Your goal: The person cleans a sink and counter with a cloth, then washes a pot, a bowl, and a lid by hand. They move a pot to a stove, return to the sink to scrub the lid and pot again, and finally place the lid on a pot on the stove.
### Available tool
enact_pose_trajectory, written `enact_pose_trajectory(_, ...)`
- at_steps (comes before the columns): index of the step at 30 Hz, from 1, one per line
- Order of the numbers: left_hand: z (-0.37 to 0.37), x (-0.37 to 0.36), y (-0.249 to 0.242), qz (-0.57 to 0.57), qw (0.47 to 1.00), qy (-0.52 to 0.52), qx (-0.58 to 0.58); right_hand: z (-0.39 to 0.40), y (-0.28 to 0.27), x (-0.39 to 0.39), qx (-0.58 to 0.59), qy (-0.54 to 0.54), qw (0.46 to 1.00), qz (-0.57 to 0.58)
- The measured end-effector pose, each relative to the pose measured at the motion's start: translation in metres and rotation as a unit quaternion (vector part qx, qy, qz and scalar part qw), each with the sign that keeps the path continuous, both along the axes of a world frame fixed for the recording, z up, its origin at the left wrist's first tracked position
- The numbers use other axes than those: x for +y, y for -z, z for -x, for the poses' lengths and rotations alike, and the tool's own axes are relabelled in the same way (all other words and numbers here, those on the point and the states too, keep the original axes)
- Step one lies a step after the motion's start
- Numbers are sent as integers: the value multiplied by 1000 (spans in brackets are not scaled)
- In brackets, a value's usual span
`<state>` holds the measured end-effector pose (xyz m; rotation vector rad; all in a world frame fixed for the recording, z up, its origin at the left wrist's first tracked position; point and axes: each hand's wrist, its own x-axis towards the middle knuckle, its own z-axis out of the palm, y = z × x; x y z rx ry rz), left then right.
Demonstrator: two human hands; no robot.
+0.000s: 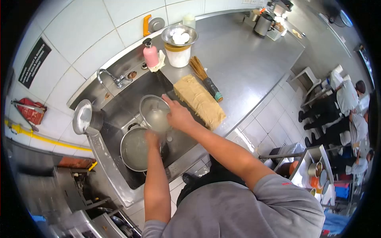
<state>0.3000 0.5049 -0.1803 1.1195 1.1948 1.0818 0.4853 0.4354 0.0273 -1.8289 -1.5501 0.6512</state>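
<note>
My right hand grips the rim of a round metal bowl, tilted over the sink. Below it in the basin sits a wide metal pot with cloudy, greyish liquid inside. My left hand is smeared by motion between the bowl and the pot, and its fingers do not show clearly. A folded tan cloth lies along the sink's right edge, near my right wrist.
A faucet, pink pump bottle and metal pot stand around the sink. A whisk brush and white tub under a bowl of eggs are on the counter. Several people stand at the right.
</note>
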Motion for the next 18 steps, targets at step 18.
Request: enact_pose_trajectory(18,-269,-78,-84,-264,774,178,547,-228,78,51,314,139,939,31)
